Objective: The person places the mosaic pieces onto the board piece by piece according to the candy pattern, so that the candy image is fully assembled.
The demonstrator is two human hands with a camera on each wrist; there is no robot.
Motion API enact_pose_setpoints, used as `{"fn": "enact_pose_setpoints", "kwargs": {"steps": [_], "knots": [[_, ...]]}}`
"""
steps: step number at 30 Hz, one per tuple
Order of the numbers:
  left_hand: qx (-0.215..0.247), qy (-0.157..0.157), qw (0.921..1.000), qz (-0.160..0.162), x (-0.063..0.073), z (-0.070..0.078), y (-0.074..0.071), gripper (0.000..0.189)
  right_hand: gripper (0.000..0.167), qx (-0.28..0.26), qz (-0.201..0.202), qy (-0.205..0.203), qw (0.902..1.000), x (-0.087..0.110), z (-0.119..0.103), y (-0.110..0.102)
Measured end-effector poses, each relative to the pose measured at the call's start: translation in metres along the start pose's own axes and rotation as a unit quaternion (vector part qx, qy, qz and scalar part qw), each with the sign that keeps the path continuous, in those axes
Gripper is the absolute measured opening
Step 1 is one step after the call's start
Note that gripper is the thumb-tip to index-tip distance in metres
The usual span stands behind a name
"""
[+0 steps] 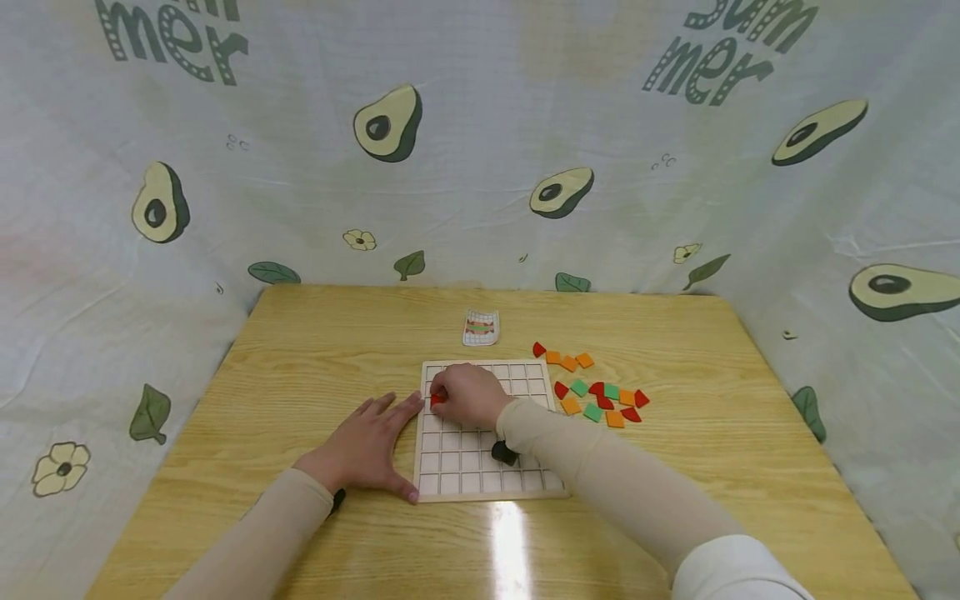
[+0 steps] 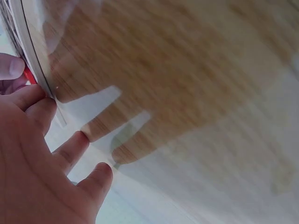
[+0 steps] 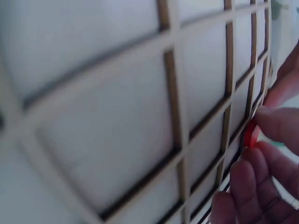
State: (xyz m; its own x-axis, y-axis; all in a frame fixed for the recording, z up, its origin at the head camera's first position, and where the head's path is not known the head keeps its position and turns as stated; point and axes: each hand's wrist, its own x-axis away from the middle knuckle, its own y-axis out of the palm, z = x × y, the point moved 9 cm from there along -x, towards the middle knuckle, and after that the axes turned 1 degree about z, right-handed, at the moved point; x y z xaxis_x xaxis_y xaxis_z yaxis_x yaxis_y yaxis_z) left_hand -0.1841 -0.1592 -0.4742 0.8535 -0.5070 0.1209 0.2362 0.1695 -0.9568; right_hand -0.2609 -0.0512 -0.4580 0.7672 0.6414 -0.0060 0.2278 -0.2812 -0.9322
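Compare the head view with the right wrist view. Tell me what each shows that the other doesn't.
Only the head view shows the small picture card beyond the board, the loose red, orange and green pieces to its right, and the person's sleeves.

Only the right wrist view shows, close up, the raised strips between squares and the right hand's lower fingers.

Both show the grid board, that hand and the red piece it pinches.

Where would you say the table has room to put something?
The table is bare left of the picture card and between the loose pieces and the table's right edge. It is crowded at the grid board: right hand over it, left hand at its edge, pieces alongside.
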Motion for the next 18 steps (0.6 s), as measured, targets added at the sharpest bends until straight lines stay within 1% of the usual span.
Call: {"fn": "enact_pose_setpoints", "kwargs": {"steps": [5, 10, 18], "knots": [[0.0, 0.004, 1.0, 0.001, -0.0014, 0.0016, -0.0006, 0.138, 0.011, -0.001, 0.009, 0.012, 0.9999, 0.0024, -0.0024, -0.0005], [-0.001, 0.005, 1.0, -0.003, -0.0023, 0.0011, 0.002, 0.138, 0.012, -0.005, 0.008, 0.029, 0.9995, 0.0053, -0.0037, -0.003], [0.007, 0.002, 1.0, -0.001, -0.0021, 0.001, 0.0007, 0.138, 0.012, -0.004, 0.01, 0.035, 0.9993, 0.0059, -0.0032, -0.0037]]}}
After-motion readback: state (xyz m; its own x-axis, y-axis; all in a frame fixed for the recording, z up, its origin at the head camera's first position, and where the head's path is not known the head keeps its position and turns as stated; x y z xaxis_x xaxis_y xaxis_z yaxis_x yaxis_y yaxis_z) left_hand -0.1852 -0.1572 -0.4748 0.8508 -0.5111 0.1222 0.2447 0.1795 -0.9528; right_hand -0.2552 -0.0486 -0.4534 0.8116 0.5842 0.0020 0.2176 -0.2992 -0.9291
